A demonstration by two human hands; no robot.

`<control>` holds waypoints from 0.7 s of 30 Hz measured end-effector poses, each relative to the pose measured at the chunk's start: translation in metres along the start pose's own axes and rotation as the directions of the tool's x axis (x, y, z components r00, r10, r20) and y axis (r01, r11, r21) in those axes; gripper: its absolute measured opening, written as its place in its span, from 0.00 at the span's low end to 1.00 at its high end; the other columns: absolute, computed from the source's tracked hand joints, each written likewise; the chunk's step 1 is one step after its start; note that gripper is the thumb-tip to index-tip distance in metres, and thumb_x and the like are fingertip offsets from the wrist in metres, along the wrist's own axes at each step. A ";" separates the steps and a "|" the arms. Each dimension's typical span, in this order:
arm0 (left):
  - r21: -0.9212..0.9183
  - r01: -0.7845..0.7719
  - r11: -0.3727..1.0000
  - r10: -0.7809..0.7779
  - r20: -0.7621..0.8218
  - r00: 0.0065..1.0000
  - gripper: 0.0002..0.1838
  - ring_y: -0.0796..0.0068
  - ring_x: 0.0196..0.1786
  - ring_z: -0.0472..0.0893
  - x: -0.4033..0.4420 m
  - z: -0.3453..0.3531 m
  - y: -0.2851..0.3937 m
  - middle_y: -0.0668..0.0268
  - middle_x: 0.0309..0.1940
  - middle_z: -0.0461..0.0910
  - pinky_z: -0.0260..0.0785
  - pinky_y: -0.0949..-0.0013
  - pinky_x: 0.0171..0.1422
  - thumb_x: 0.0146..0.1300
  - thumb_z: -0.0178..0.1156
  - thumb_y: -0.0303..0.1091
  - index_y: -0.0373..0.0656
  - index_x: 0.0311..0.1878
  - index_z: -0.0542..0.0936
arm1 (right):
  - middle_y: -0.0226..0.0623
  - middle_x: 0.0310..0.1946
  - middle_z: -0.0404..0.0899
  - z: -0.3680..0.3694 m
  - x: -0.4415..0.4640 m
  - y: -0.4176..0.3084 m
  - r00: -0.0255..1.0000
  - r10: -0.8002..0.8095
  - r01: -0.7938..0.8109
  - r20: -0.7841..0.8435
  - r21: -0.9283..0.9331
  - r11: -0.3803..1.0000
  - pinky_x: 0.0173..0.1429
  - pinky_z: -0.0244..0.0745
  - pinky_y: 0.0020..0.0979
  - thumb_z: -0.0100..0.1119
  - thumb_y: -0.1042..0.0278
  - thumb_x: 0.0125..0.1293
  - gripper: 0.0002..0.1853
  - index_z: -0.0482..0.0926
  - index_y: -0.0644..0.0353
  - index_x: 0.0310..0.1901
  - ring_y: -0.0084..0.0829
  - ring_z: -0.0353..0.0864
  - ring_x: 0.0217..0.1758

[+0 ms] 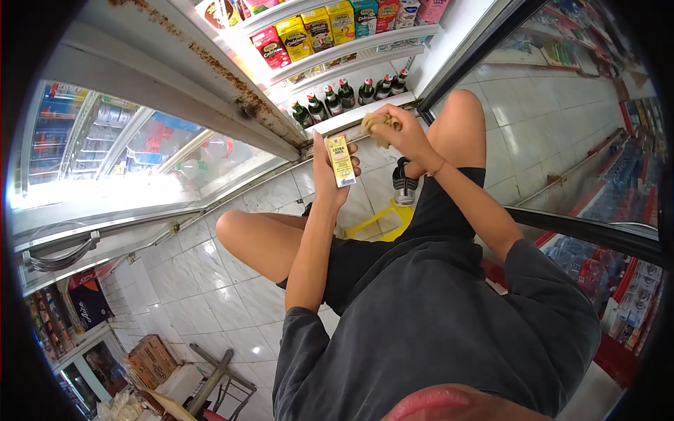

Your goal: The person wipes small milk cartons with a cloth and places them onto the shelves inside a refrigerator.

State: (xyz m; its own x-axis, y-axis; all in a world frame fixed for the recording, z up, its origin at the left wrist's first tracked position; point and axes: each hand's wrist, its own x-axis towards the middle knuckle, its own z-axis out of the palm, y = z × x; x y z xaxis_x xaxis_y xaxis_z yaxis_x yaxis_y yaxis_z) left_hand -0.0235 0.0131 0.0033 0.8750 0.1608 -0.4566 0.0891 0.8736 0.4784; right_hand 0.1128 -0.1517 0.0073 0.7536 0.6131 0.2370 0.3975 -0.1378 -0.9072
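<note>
My left hand is closed round a small yellow and white milk carton, its printed face turned up towards me. My right hand grips a crumpled tan cloth, held a little to the right of the carton and apart from it. Beyond both hands, several dark green bottles with red and white tops stand on the bottom of the open fridge. On the shelf above them is a row of colourful drink cartons.
A glass fridge door stands open on my right. To the left is another glass-fronted fridge with a rusty frame post. A yellow object lies on the tiled floor between my legs. Cardboard boxes sit at the lower left.
</note>
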 end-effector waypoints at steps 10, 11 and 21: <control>0.431 -0.266 0.862 0.282 0.027 0.959 0.22 0.83 0.48 0.78 0.073 0.006 -0.012 0.71 0.48 0.82 0.72 0.73 0.55 0.81 0.55 0.46 0.39 0.62 0.84 | 0.31 0.41 0.86 -0.014 0.009 0.007 0.934 0.150 -0.230 0.324 0.225 0.947 0.49 0.78 0.27 0.77 0.59 0.64 0.21 0.84 0.59 0.54 0.20 0.82 0.42; 0.470 -0.314 0.825 0.286 0.132 0.949 0.22 0.83 0.50 0.78 0.084 0.006 -0.014 0.70 0.50 0.82 0.72 0.73 0.57 0.82 0.54 0.46 0.38 0.63 0.83 | 0.33 0.39 0.87 -0.013 0.015 0.010 0.942 0.156 -0.208 0.297 0.150 0.967 0.49 0.79 0.29 0.79 0.55 0.60 0.26 0.84 0.61 0.55 0.22 0.84 0.40; 0.796 -0.500 0.341 0.482 0.308 0.820 0.26 0.74 0.42 0.84 0.184 0.039 -0.010 0.58 0.47 0.83 0.78 0.69 0.45 0.71 0.70 0.44 0.34 0.62 0.83 | 0.44 0.38 0.89 -0.023 0.068 0.069 0.947 0.282 -0.313 -0.153 -0.248 0.917 0.45 0.82 0.40 0.79 0.45 0.55 0.30 0.79 0.59 0.49 0.44 0.91 0.43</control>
State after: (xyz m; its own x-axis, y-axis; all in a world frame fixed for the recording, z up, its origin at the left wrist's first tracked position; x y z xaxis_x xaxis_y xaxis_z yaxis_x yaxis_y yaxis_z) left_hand 0.1552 0.0166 -0.0565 0.9074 0.4111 0.0872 -0.0281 -0.1476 0.9886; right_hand 0.2036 -0.1378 -0.0314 0.9058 0.4231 0.0220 0.2585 -0.5107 -0.8200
